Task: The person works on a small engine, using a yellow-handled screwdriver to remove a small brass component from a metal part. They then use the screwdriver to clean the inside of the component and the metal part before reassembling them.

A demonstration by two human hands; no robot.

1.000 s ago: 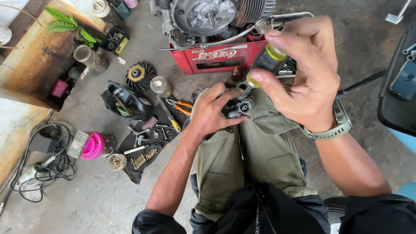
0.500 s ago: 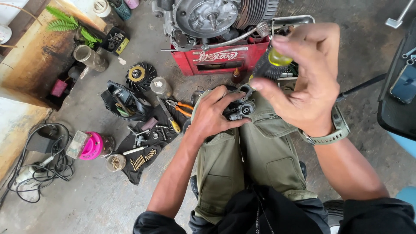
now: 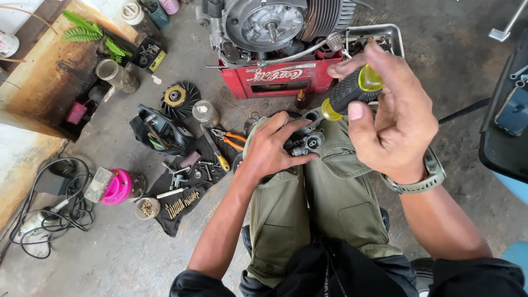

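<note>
My left hand (image 3: 270, 147) grips a small grey metal carburettor (image 3: 308, 141) resting on my knees, which are in olive trousers (image 3: 308, 203). My right hand (image 3: 391, 118) holds a screwdriver (image 3: 352, 91) with a black and yellow handle, raised above the carburettor; its tip points down toward the part. A watch with a green band sits on my right wrist.
An engine (image 3: 269, 25) sits on a red crate (image 3: 280, 77) ahead. On the concrete floor to the left lie pliers (image 3: 231, 138), a black fan wheel (image 3: 179, 98), a black cloth with screws and tools (image 3: 181, 190), a pink jar (image 3: 115, 186), and tangled cables (image 3: 49, 212).
My right hand with the screwdriver has shifted slightly and turned, fingers re-gripping the handle. My left hand stays on the carburettor.
</note>
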